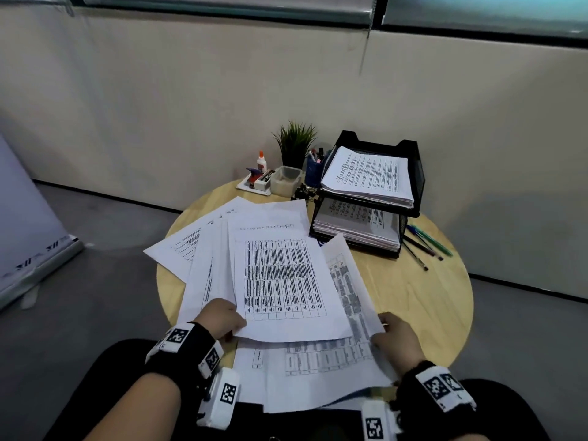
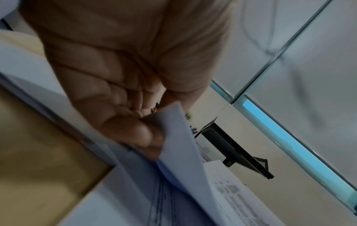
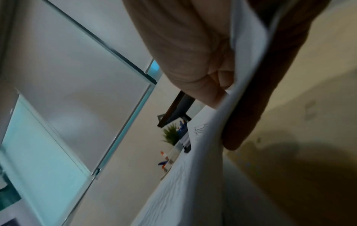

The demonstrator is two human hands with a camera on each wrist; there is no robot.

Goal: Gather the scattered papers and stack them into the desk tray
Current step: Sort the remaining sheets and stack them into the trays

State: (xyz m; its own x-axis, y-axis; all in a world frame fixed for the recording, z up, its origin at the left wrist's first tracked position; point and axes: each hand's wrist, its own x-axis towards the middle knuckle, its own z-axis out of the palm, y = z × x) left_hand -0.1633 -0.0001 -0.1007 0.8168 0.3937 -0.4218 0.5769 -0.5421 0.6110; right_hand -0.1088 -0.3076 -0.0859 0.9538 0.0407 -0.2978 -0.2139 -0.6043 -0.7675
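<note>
Gathering: the person is pulling the loose papers together at the near edge of the round table — this looks like the middle of the task, not its end.
Left hand: the left hand is pinching the near left corner of the top sheet, with the thumb and curled fingers closing on the paper edge in the left wrist view.
Right hand: the right hand is gripping the near right edge of the bundle, a few sheets bending up between thumb and fingers.
Papers: most sheets are lying fanned and skewed, overlapping one another; some are hanging over the table's near edge toward the person's lap, and a few are splaying out to the far left.
Desk tray: the black two-tier desk tray is standing at the far right of the table, well apart from the hands, each tier already carrying a squared stack.
Done: judging by those stacks, part of the paper is already filed.
Left: squaring the fan into one pile, lifting it and laying it in a tier — none of that is finished yet.
Bystanders: pens are lying just beside the tray, and a small plant is standing behind it.
</note>
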